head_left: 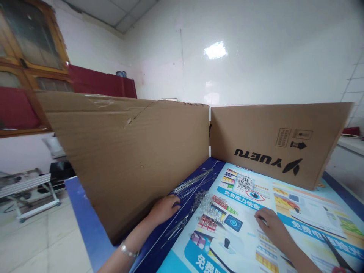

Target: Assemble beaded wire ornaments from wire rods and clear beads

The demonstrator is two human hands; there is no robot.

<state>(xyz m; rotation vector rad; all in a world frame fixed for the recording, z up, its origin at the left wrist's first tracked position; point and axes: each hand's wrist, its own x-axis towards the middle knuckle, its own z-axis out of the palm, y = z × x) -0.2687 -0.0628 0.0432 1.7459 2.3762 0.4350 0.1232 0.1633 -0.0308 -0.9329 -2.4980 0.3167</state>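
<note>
- i take the pile of clear glass beads (207, 204) as my landmark; it sits on the printed poster (301, 212) that covers the tabletop, roughly midway between the two hands.
- the left hand (164, 208) lies just left of the beads, palm down on the dark blue edge of the poster, fingers loosely spread and pressing flat on thin wires; it grips nothing that i can make out.
- a silver bracelet (128, 250) circles the left wrist, nearer to me than the beads.
- a bundle of thin metal wires (193, 182) fans out from behind the beads toward the cardboard corner, and more loose strands run past the left hand toward me.
- the right hand (271, 224) rests to the right of the beads, well apart from them, palm down on the poster with fingers drawn close together; whether it pinches a bead or a wire under the fingertips i cannot tell.
- behind the beads two cardboard panels stand upright and meet at a corner: the plain left cardboard panel (133, 151) and the right cardboard panel (273, 144) printed with "yuetu" upside down.
- far right of the beads, a dark thin rod-like thing (335, 252) lies on the poster near the right forearm.
</note>
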